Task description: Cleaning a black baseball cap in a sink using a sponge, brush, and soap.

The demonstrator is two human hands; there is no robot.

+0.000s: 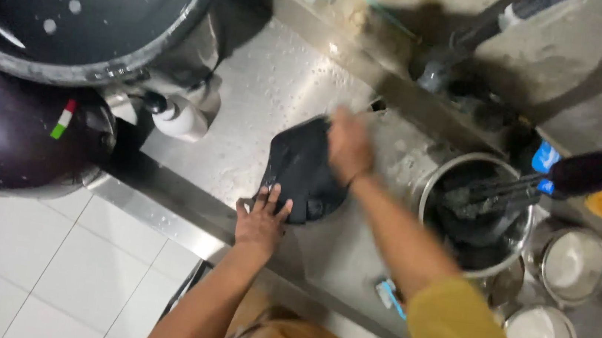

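Now, pan: I am washing a dark pan (304, 171) on the wet steel sink (264, 91), near its middle.
Left hand: my left hand (262, 221) is pressing flat on the near rim, fingers spread.
Right hand: my right hand (348, 146) is rubbing the far edge; blur is hiding its grip.
Risk: the soapy pan could be sliding away towards the steel pot (477, 210) on the right.
Hidden: whatever my right hand is holding.
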